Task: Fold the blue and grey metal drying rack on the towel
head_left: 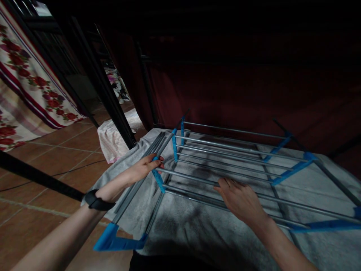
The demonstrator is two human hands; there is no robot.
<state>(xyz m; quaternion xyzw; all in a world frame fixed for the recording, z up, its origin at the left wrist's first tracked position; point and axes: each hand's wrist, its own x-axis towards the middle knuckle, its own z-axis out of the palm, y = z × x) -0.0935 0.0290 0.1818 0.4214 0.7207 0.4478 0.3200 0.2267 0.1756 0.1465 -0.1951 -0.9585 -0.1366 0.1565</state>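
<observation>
A rack of grey metal tubes [197, 142] with blue plastic connectors [293, 171] lies across a grey blanket. My left hand [148, 165], with a dark band on the wrist, is closed around a blue connector at the rack's left side, where a long rail joins it. My right hand [238, 195] is wrapped over the front metal tube [191, 178] near its middle. Several loose-looking tubes [153, 146] run side by side under my left hand. A blue angled foot [115, 241] sits at the near left corner. My right fingertips are partly hidden.
The grey blanket [180, 233] covers a raised surface against a dark red cloth [225, 94]. Dark posts [104, 82] rise at the left. Beyond are a tiled floor [70, 150] with a cable, a striped cloth [109, 139] and a floral curtain [36, 82].
</observation>
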